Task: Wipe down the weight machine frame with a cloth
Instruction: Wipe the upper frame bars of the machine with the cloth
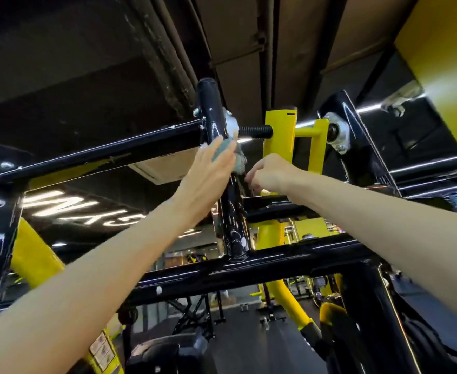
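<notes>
Up on the black weight machine frame [249, 268], the left hand [208, 171] presses a blue-green cloth [220, 151] flat-fingered against the upright post [234, 211]. The right hand [271, 172] is curled just beside the cloth's hanging end; I can't tell whether it pinches it.

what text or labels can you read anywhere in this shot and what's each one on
Lit white sign, on the dark surface behind the black frame, left side: looks like "INKS", but it is skewed and its end is hidden by the left forearm, so this is not certain.
Sticker on the yellow post, lower left: too small and blurred to read.
No other text is readable.
</notes>
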### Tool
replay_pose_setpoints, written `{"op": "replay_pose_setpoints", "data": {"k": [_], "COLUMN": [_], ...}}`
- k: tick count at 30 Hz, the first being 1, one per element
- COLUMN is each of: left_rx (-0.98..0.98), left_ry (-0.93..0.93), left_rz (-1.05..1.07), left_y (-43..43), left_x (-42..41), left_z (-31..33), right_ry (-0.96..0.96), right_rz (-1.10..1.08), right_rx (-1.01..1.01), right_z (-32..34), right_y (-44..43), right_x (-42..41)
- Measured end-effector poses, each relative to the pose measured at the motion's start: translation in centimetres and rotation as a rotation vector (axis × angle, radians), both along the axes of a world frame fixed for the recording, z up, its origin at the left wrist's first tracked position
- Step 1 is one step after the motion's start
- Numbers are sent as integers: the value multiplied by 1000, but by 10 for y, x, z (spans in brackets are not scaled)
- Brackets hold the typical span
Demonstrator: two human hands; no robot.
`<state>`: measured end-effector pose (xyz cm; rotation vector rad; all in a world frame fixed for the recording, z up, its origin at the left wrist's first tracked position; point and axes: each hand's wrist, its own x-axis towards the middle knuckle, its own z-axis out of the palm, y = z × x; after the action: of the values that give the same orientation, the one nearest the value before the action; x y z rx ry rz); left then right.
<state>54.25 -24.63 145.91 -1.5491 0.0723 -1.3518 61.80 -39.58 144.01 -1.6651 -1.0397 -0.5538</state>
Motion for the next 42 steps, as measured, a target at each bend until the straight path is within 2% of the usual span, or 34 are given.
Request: {"op": "replay_pose_setpoints", "data": {"k": [2, 4, 6, 8, 12, 15, 16, 21, 22, 25, 26, 27, 30, 31, 35, 39, 42], "left_rx": [-39, -33, 58, 124, 26, 40, 47, -144, -143, -88, -49, -48, -300, -321, -224, -430, -480], "left_ry": [83, 281, 414, 415, 350, 548, 557, 313, 319, 525, 529, 465, 237, 204, 262, 109, 34], "left_rz": [73, 6, 4, 7, -84, -34, -22, -41, -73, -32, -30, -58, -131, -129, -16, 34, 22], "left_y": [-1, 9, 22, 13, -10, 20, 21, -7, -6, 15, 14, 11, -9, -15, -7, -27, -44], "left_x": [4, 9, 7, -9, -14, -3, -6, -4, -4, -14, -21, -25, -16, -10, -6, -10, 4], "left_z": [17, 13, 10, 25, 42, 13, 13, 42, 36, 15, 20, 32, 64, 66, 59, 111, 116], "right_ry": [-9, -28, -40, -45, -137, -197, -207, -225, -238, -256, -257, -242, -130, -85, -59, -40, -124], "right_rz": [-11, -23, -32, -28, -68, -107, -110, -117, -129, -145, -144, -124, 18, 66, 152, 229, 116], "right_rx": [-38, -73, -109, -151, -217, -231, -226, -219, -222, -248, -261, -282, -377, -376, -181, -41, 21], "right_z": [1, 0, -1, -2, -3, -2, -1, -2, -3, -2, 1, 5, 15, 17, 28, 45, 51], "right_y": [0, 2, 5, 6, 7, 8, 7, 5, 7, 6, 3, 3, -2, -4, -7, 5, 23], "right_x": [2, 4, 9, 13, 13, 10, 9, 11, 13, 14, 12, 11, 7, 7, 8, -8, -11]}}
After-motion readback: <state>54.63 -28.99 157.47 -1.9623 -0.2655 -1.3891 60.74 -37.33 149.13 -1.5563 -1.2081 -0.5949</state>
